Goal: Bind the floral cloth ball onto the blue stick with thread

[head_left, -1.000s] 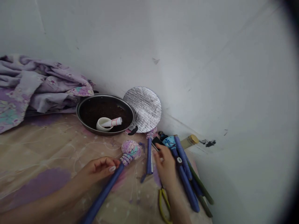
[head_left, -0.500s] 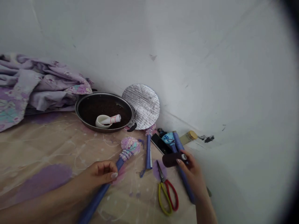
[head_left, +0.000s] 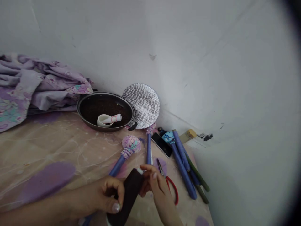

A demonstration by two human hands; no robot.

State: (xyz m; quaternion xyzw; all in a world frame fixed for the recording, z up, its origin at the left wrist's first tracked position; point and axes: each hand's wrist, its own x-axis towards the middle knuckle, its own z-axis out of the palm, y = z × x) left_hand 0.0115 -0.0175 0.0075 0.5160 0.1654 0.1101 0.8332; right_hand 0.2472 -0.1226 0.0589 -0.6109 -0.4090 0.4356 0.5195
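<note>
A dark spool of thread [head_left: 131, 191] with a white core tip is tilted in front of me, its upper end to the right. My left hand [head_left: 110, 194] is closed at the spool's left side, thumb and index finger pressed together over its edge. My right hand [head_left: 157, 185] has its index finger on the white tip, the other fingers curled beside and partly behind the spool. Any loose thread is too fine to see. Behind my left hand lies a blue-wrapped stick with a floral cloth head [head_left: 131, 144], partly covered by the hand and spool.
Scissors [head_left: 172, 188] lie partly behind my right hand. Further right are a phone [head_left: 161, 144], blue-wrapped sticks [head_left: 183, 169], green stems [head_left: 198, 175] and a gold-capped jar [head_left: 191, 134]. Along the wall stand a pan [head_left: 105, 127] holding a white cup, a silver disc [head_left: 143, 106] and bunched fabric [head_left: 47, 84].
My right hand has brought the spool left and nearer, from over the sticks to my left hand. The spool has turned to slope down to the left. My left hand has moved slightly downward.
</note>
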